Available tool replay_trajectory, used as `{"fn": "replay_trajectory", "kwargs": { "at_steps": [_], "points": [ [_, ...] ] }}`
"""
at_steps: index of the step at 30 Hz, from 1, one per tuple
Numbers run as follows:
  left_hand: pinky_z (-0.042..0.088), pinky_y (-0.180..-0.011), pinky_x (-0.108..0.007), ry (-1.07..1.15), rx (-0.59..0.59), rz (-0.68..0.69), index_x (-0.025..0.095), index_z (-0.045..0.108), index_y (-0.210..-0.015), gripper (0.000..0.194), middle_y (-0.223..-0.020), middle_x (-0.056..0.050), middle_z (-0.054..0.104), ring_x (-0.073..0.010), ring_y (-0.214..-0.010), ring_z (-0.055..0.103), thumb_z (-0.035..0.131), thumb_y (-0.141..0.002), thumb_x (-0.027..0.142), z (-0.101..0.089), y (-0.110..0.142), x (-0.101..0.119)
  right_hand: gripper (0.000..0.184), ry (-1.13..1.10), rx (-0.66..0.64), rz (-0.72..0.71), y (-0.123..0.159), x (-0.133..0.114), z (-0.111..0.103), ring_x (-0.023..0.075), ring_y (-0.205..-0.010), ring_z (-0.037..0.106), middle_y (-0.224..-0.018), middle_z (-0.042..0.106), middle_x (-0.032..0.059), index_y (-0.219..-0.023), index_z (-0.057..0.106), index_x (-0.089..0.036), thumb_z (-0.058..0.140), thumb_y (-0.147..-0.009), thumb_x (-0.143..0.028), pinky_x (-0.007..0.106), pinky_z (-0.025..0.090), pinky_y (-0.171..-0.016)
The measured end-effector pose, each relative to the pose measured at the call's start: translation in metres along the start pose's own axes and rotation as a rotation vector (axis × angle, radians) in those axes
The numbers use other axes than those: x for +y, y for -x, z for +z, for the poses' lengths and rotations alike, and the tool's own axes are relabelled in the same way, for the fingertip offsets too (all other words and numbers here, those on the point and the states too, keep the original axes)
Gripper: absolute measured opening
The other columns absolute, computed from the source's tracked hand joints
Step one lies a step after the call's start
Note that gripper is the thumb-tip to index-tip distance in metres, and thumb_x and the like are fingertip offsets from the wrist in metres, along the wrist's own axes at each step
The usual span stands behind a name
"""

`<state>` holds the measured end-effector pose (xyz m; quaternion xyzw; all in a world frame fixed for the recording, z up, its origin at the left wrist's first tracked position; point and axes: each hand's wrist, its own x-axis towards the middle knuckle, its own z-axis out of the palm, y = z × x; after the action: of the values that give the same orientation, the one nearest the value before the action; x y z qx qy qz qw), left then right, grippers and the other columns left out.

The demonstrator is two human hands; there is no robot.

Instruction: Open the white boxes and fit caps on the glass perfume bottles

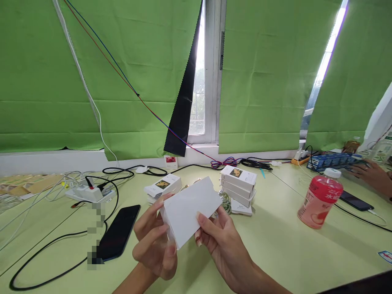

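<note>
A small flat white box (191,212) is held tilted above the table, its plain face toward me. My left hand (156,239) grips its left end, fingers along the short edge. My right hand (219,241) pinches the lower right edge, thumb on the face and fingers behind. Beyond it on the right stands a stack of white printed boxes (239,183) with a picture on top. A smaller stack of similar boxes (163,185) sits to the left. Shiny round metallic items (226,202) lie partly hidden behind the held box.
A black phone (119,232) and a power strip (88,192) with tangled cables lie left. A pink drink bottle (320,199) stands right, near another phone (357,201). Another person's hand (372,173) touches a blue package (330,161) at far right. Green blinds hang behind.
</note>
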<state>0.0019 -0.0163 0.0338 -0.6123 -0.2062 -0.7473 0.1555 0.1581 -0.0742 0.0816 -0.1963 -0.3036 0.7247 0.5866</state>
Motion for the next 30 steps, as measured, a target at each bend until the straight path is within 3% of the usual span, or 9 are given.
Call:
{"fn": "replay_trajectory", "kwargs": {
  "at_steps": [4, 19, 25, 30],
  "points": [
    [0.056, -0.083, -0.056, 0.052, 0.013, 0.077, 0.028, 0.050, -0.100, 0.024, -0.120, -0.006, 0.054, -0.0317, -0.108, 0.064, 0.061, -0.080, 0.037, 0.0026, -0.0043, 0.0008, 0.051, 0.019, 0.004, -0.010, -0.0008, 0.0007, -0.0023, 0.0091, -0.061, 0.059, -0.081, 0.065, -0.0010, -0.110, 0.062, -0.019, 0.091, -0.070, -0.035, 0.023, 0.053, -0.061],
    [0.058, -0.087, -0.057, 0.105, -0.036, 0.093, 0.026, 0.055, -0.110, 0.028, -0.130, -0.010, 0.056, -0.0328, -0.118, 0.062, 0.057, -0.082, 0.023, 0.0011, -0.0095, 0.0032, 0.048, 0.009, -0.015, 0.002, -0.0015, -0.0014, -0.0024, 0.0098, -0.061, 0.062, -0.082, 0.069, 0.0013, -0.103, 0.066, -0.017, 0.091, -0.069, -0.040, 0.023, 0.054, -0.061],
    [0.057, -0.090, -0.057, 0.110, -0.040, 0.128, 0.026, 0.055, -0.114, 0.036, -0.132, -0.010, 0.055, -0.0329, -0.116, 0.064, 0.057, -0.078, 0.021, 0.0003, -0.0099, 0.0016, 0.046, -0.006, -0.042, 0.010, -0.0034, -0.0020, -0.0036, 0.0112, -0.065, 0.064, -0.088, 0.071, 0.0031, -0.104, 0.067, -0.017, 0.089, -0.072, -0.039, 0.025, 0.056, -0.062],
    [0.058, -0.087, -0.057, 0.093, -0.031, 0.098, 0.027, 0.055, -0.109, 0.029, -0.130, -0.009, 0.055, -0.0327, -0.115, 0.064, 0.058, -0.080, 0.024, -0.0006, -0.0087, 0.0015, 0.045, -0.001, -0.039, 0.011, -0.0043, -0.0007, -0.0040, 0.0100, -0.063, 0.064, -0.086, 0.071, 0.0027, -0.103, 0.066, -0.016, 0.090, -0.071, -0.038, 0.024, 0.056, -0.062]
  ]
}}
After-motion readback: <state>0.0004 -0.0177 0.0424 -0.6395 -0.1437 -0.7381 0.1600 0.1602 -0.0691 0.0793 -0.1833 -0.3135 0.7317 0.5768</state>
